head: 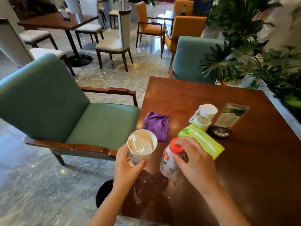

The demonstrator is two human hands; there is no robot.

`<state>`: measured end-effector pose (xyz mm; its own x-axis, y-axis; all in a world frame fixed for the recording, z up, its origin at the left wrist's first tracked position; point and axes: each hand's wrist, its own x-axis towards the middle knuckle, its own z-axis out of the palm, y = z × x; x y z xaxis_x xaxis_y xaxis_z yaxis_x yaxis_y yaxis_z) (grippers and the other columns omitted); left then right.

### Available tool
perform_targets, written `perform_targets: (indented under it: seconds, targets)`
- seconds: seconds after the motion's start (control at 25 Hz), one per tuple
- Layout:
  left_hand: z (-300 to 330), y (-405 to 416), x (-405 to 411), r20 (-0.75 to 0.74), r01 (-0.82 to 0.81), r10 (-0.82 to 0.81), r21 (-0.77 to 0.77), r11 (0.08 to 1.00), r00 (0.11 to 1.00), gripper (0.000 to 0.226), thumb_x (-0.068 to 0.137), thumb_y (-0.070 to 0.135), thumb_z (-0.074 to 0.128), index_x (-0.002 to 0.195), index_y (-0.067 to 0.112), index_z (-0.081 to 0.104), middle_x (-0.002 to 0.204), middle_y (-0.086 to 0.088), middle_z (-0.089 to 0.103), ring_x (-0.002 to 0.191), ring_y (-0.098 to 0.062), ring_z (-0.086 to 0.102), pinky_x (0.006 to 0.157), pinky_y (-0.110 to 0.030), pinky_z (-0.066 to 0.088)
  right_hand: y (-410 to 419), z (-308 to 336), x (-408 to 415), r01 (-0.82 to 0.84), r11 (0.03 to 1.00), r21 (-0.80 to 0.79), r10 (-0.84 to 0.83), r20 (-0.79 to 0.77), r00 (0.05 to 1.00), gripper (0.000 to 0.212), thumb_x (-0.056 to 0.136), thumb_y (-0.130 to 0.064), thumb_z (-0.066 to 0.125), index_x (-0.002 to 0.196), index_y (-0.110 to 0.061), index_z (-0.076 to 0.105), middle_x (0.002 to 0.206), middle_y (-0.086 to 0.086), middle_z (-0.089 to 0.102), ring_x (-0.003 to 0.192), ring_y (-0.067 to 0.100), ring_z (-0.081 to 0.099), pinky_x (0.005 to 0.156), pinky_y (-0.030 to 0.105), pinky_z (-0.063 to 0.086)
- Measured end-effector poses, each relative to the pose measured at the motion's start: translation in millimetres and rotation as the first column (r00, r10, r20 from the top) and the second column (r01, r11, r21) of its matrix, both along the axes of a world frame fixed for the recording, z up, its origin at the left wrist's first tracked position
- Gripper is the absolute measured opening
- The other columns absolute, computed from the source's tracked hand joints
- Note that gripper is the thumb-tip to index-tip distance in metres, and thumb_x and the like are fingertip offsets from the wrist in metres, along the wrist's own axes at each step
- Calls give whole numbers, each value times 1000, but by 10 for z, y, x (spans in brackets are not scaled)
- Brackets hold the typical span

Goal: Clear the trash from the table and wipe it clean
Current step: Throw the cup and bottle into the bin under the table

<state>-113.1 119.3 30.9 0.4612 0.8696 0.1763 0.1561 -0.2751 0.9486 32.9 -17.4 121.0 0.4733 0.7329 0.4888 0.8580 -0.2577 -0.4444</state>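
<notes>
The left hand (126, 167) wraps a white paper cup (142, 146) stuffed with crumpled tissue; the right hand (192, 160) pinches a clear plastic bottle (169, 162) with a red cap, its label unreadable.

A polished grey marble floor (40, 185) fills the lower left. A green armchair (48, 108) sits at centre left, cream chairs (114, 41) and a dark table (55, 22) at upper left, orange chairs (184, 28) at top centre, and leafy plants (260, 51), possibly in a planter, at right.

Bright, soft daylight; floor (48, 185) glare; edges warped.
</notes>
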Motion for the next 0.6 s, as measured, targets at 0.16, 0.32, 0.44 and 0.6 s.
perform_targets:
  seconds: [0.16,0.32,0.44,0.6]
  targets:
    - [-93,718,-1014,-33,39,-39,12,999,999,65,63,27,81,112,47,44,115,26,45,109,2,49,78,-5,43,687,-153,-985,-5,1000,-21,4,-46,999,30,74,-25,68,97,-32,51,104,-6,62,89,14,61,68,32,54]
    - [-282,1175,-1833,-110,-15,11,-38,999,994,65,63,28,81,117,39,46,115,26,45,108,-2,50,78,-12,42,1167,-342,-1745,-20,999,49,28,-172,985,42,70,-10,77,98,-28,51,106,1,63,94,12,56,79,21,45]
    - [-535,1301,-2285,-179,-48,37,-60,997,983,62,61,29,76,113,44,45,111,26,47,107,2,49,78,-16,42,1401,-644,-2209,-40,999,33,47,-221,974,40,70,-11,74,100,-25,51,109,6,63,99,14,55,82,21,45]
    - [-1137,1422,-2617,-255,-102,70,-115,988,964,63,63,28,79,112,49,46,111,39,48,107,3,50,86,-30,47,1603,-1422,-2483,-14,1000,-20,7,-311,951,53,64,-1,81,100,-24,50,111,8,64,101,12,53,80,27,49]
